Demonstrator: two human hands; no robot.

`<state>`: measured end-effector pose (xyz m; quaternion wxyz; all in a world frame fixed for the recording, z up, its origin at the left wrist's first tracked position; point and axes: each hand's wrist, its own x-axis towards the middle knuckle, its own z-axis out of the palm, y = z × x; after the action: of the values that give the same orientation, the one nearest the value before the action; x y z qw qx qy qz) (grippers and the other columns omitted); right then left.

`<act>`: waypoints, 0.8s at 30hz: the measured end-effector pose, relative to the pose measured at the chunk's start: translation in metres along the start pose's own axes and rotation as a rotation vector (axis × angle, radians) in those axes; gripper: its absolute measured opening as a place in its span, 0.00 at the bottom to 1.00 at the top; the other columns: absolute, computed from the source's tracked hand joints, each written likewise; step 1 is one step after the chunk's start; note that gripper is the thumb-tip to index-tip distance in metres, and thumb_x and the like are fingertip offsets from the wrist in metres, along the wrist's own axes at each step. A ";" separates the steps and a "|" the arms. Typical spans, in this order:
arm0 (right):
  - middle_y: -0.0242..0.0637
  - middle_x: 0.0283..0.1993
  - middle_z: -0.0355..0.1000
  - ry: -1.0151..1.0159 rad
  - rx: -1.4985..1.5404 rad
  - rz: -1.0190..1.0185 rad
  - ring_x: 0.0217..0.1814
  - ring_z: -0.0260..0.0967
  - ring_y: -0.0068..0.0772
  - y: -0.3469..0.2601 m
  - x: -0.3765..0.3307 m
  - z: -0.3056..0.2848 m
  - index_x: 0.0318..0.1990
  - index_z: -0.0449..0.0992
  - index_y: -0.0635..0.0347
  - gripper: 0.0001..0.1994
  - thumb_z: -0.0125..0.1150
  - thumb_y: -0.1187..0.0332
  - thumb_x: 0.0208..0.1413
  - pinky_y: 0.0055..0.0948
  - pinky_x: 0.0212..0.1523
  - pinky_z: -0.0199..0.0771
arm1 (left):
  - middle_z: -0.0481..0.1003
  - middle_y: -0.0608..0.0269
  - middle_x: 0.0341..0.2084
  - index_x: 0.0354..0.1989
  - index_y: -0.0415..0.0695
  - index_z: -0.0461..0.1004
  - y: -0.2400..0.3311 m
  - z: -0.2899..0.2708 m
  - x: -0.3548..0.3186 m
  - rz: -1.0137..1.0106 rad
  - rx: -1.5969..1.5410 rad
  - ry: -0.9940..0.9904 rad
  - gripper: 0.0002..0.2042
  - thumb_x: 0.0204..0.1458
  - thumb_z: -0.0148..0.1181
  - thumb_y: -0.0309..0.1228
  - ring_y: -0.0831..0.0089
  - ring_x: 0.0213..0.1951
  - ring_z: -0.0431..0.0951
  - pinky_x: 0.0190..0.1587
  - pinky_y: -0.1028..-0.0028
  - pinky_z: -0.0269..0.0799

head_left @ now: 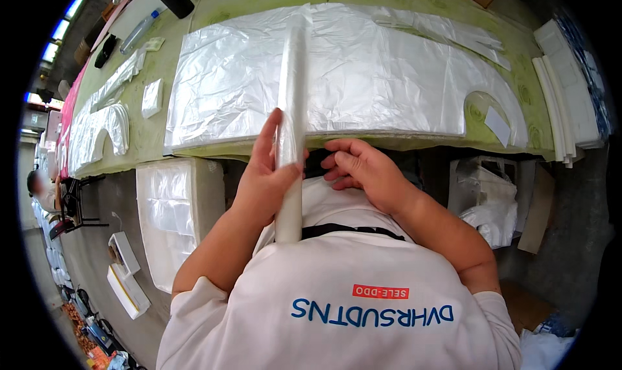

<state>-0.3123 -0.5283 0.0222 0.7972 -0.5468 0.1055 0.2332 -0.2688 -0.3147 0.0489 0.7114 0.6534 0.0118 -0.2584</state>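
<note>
Head view. Left hand (259, 176), at 9 o'clock from centre, gripping long translucent plastic-film roll (293, 104); roll points toward 12 o'clock, upper part over stack of shiny translucent plastic sheets (382, 78), lower end over white short-sleeved shirt (363, 331). Right hand (372, 174), at 3 o'clock, half-open, fingers loosely curled, apart from roll. Sheets on green patterned table covering (148, 138). Small white folded packet (152, 98) at 10 o'clock.

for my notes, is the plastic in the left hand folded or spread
Not spread: the plastic strip in the left hand is long and narrow, unlike the wide sheet on the table. Rolled or folded, I cannot tell.
</note>
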 end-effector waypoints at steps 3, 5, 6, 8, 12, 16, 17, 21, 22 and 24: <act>0.40 0.54 0.72 -0.043 0.052 0.103 0.52 0.73 0.33 -0.012 0.011 0.012 0.63 0.67 0.63 0.23 0.54 0.56 0.70 0.32 0.52 0.76 | 0.56 0.62 0.72 0.78 0.51 0.47 0.000 0.001 -0.022 0.077 0.162 -0.050 0.46 0.48 0.55 0.13 0.71 0.65 0.64 0.64 0.71 0.64; 0.39 0.53 0.72 -0.058 0.040 0.138 0.51 0.73 0.32 -0.019 0.021 0.024 0.62 0.67 0.63 0.24 0.55 0.54 0.69 0.31 0.51 0.77 | 0.54 0.61 0.73 0.78 0.49 0.47 -0.014 -0.006 -0.022 0.186 0.311 -0.031 0.45 0.48 0.56 0.14 0.70 0.68 0.60 0.67 0.70 0.61; 0.39 0.52 0.72 -0.054 0.018 0.151 0.51 0.73 0.31 -0.022 0.027 0.032 0.62 0.68 0.63 0.24 0.56 0.53 0.69 0.31 0.50 0.77 | 0.52 0.61 0.73 0.78 0.48 0.48 -0.020 -0.009 -0.023 0.239 0.384 -0.021 0.45 0.48 0.57 0.14 0.69 0.70 0.58 0.68 0.69 0.59; 0.37 0.51 0.73 -0.061 0.025 0.171 0.49 0.73 0.30 -0.018 0.033 0.043 0.58 0.69 0.63 0.23 0.58 0.52 0.68 0.31 0.48 0.77 | 0.52 0.57 0.72 0.78 0.50 0.48 -0.024 -0.013 -0.022 0.308 0.495 0.010 0.45 0.49 0.61 0.17 0.67 0.71 0.57 0.69 0.67 0.60; 0.35 0.47 0.74 -0.077 0.073 0.188 0.47 0.73 0.27 -0.009 0.036 0.043 0.54 0.72 0.62 0.22 0.60 0.52 0.66 0.32 0.45 0.77 | 0.60 0.52 0.65 0.78 0.52 0.46 -0.018 -0.006 -0.022 0.175 0.173 0.009 0.47 0.51 0.64 0.19 0.64 0.64 0.66 0.63 0.66 0.68; 0.35 0.47 0.74 -0.069 0.159 0.180 0.45 0.72 0.27 -0.005 0.033 0.040 0.55 0.72 0.61 0.21 0.59 0.52 0.67 0.32 0.46 0.77 | 0.66 0.55 0.60 0.79 0.51 0.38 -0.017 0.008 -0.012 0.178 -0.043 0.022 0.47 0.54 0.60 0.16 0.69 0.56 0.72 0.57 0.70 0.74; 0.32 0.46 0.73 -0.091 0.188 0.198 0.46 0.70 0.24 -0.010 0.028 0.039 0.55 0.71 0.59 0.18 0.57 0.54 0.69 0.30 0.48 0.75 | 0.66 0.56 0.59 0.79 0.50 0.36 -0.018 0.011 -0.011 0.144 -0.084 0.005 0.46 0.55 0.58 0.16 0.69 0.57 0.71 0.57 0.70 0.74; 0.37 0.50 0.72 0.039 0.257 0.101 0.50 0.70 0.28 -0.010 0.025 0.034 0.58 0.71 0.65 0.23 0.59 0.54 0.67 0.31 0.49 0.75 | 0.61 0.54 0.62 0.79 0.52 0.31 -0.002 0.037 -0.005 0.080 -0.280 0.017 0.46 0.59 0.56 0.19 0.70 0.58 0.68 0.59 0.68 0.70; 0.38 0.50 0.72 0.061 0.273 0.095 0.51 0.69 0.28 -0.009 0.025 0.031 0.58 0.70 0.66 0.23 0.59 0.55 0.67 0.31 0.50 0.75 | 0.61 0.54 0.63 0.79 0.54 0.29 -0.002 0.041 -0.002 0.032 -0.243 0.030 0.46 0.60 0.54 0.19 0.70 0.58 0.68 0.60 0.69 0.69; 0.38 0.51 0.72 0.100 0.287 0.093 0.51 0.69 0.28 -0.010 0.023 0.024 0.59 0.70 0.66 0.22 0.59 0.57 0.67 0.30 0.51 0.74 | 0.59 0.53 0.65 0.79 0.56 0.26 -0.011 0.049 0.003 0.064 -0.288 -0.009 0.46 0.61 0.53 0.20 0.69 0.59 0.67 0.60 0.69 0.68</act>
<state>-0.2898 -0.5034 0.0293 0.8491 -0.4330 0.2026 0.2247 -0.2859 -0.3615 0.0452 0.8058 0.5433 0.0245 -0.2342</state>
